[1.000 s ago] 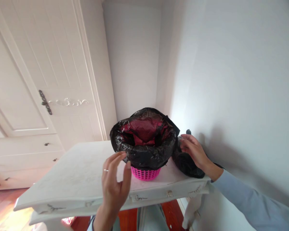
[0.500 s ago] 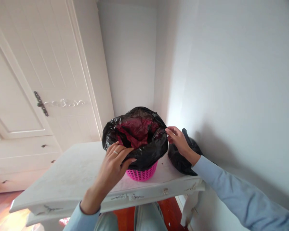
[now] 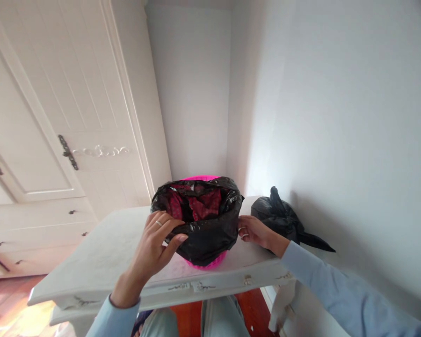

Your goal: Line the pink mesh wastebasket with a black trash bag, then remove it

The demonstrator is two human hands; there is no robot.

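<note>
A black plastic bag [image 3: 206, 243] lines a pink perforated basket [image 3: 206, 178], its mouth open and its edge folded over the outside. Pink shows through the thin plastic inside. The basket's back rim and a bit of its base are visible. My left hand [image 3: 156, 241], with a ring, grips the bag's near left edge between thumb and fingers. At the bag's right side, my right hand [image 3: 256, 231] pinches the plastic with its fingertips. Behind my right wrist lies a second black bag [image 3: 279, 213], knotted at the top.
The basket stands on a white table [image 3: 101, 252] with carved trim. A white wardrobe [image 3: 91, 93] with dark handles is at the left. Pale walls [image 3: 337, 117] meet in a corner behind and run down the right side.
The bag's edge has dropped at the back, uncovering the pink rim there. My right hand has moved down along the bag's side. More of the knotted bag shows.
</note>
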